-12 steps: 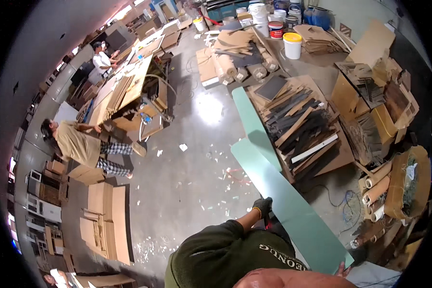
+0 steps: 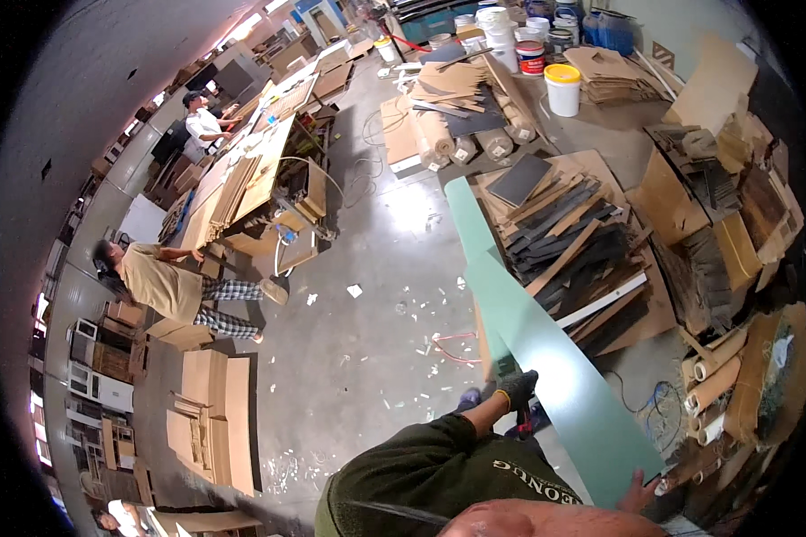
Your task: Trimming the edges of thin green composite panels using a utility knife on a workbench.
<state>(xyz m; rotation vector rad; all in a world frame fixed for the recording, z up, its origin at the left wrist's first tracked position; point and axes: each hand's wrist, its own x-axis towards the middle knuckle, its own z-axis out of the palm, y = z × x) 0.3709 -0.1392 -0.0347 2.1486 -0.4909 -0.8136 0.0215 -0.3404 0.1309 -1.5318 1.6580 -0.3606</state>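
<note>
A long pale-green flat panel (image 2: 546, 349) is carried across a workshop's grey concrete floor (image 2: 376, 295).

Offcuts litter the floor beside a heap of dark and brown board strips (image 2: 582, 242); 2 other people work at a long wooden bench (image 2: 251, 170). The gloved left hand (image 2: 516, 388) grips the panel's near edge, fingers closed; the bare right hand (image 2: 640, 492) holds its lower end, fingers spread.

We see a pile of dark and brown board offcuts (image 2: 573, 242), a white bucket with yellow lid (image 2: 562, 88), cardboard tubes (image 2: 716, 367), and two people (image 2: 166, 288) by a long workbench (image 2: 242, 179).
</note>
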